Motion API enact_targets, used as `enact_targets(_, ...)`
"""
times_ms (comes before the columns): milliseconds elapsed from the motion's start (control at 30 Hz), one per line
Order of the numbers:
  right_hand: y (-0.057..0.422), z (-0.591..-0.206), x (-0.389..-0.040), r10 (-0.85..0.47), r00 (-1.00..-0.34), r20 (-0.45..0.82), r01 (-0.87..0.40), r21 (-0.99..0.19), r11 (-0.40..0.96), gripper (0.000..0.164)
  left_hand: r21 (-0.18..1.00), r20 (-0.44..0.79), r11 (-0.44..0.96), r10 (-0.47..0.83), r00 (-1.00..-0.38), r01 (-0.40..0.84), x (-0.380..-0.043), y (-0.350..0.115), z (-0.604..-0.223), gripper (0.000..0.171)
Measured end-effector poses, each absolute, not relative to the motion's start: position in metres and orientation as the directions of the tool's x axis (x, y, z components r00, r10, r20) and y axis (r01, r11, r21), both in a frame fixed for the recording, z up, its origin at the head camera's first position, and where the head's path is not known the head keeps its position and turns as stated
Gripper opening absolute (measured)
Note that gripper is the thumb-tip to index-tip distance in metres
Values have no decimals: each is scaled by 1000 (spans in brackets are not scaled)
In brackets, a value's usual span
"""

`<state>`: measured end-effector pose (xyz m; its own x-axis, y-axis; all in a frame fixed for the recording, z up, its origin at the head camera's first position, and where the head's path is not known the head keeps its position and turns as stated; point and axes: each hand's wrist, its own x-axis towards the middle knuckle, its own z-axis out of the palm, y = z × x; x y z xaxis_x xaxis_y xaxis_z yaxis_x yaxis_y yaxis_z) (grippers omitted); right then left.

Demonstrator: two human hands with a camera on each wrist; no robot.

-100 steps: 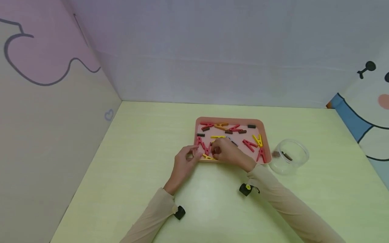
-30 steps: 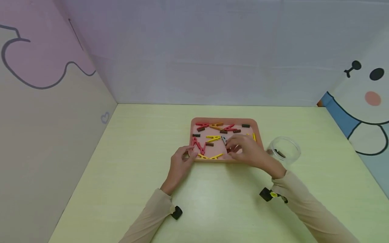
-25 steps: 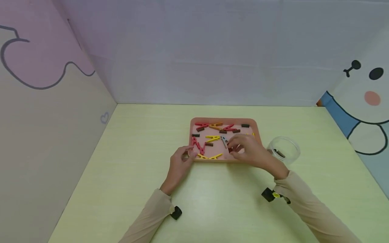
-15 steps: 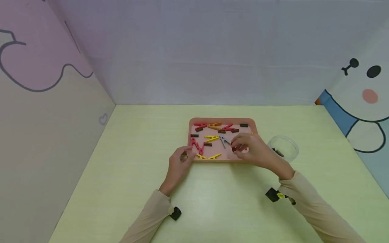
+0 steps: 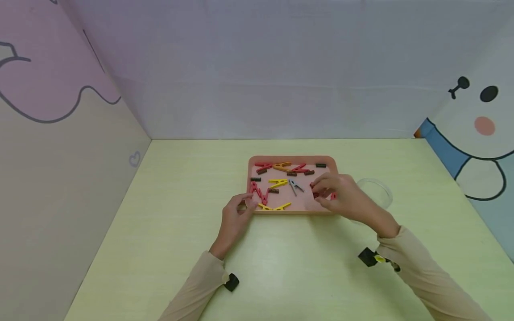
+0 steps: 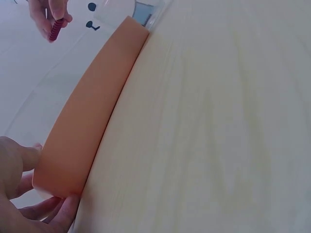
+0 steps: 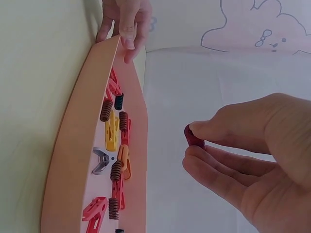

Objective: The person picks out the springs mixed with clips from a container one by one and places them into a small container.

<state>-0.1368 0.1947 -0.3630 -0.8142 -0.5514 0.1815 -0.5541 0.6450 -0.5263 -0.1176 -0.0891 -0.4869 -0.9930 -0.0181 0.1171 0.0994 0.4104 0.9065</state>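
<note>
A dark red coil spring (image 6: pixel 56 30) is pinched between the thumb and fingers of my right hand (image 5: pixel 341 196), held above the right part of a pink tray (image 5: pixel 297 212). At the tray's near left corner, my left hand (image 5: pixel 236 218) grips the wall with thumb and fingers. Inside the tray lie red, orange and yellow clips (image 5: pixel 278 183), a grey clip (image 5: pixel 296 187) near the middle, and several dark coil springs (image 5: pixel 273 191). My right hand hides the tray's right side; a bit of a red clip (image 5: pixel 333 196) shows beside it.
Just right of the tray stands a clear round plastic container (image 5: pixel 385 189), partly hidden by my right hand. The pale table (image 5: pixel 192 178) ends at a back wall (image 5: pixel 249 98) and a left side wall (image 5: pixel 68 187).
My right hand has moved right from the tray's lower left, now with the red spring, uncovering the grey clip and a spring. It now covers part of the container. My left hand keeps the corner.
</note>
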Motion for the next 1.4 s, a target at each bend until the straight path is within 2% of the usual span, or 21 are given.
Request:
enact_targets(767,218,-354,-128,-541,-781,313,-620,-495,608,20,900,134,419,-6,-991,119,-119,-89,-492,32)
enact_targets(1067,227,-352,-123,-517,-813,269,-577,-495,650,19,891,148,432,17,-989,141,-120,-88,-493,30)
enact_targets(1400,232,-352,-123,-511,-812,281,-580,-481,657,20,892,108,440,13,-994,103,-121,-88,-494,31)
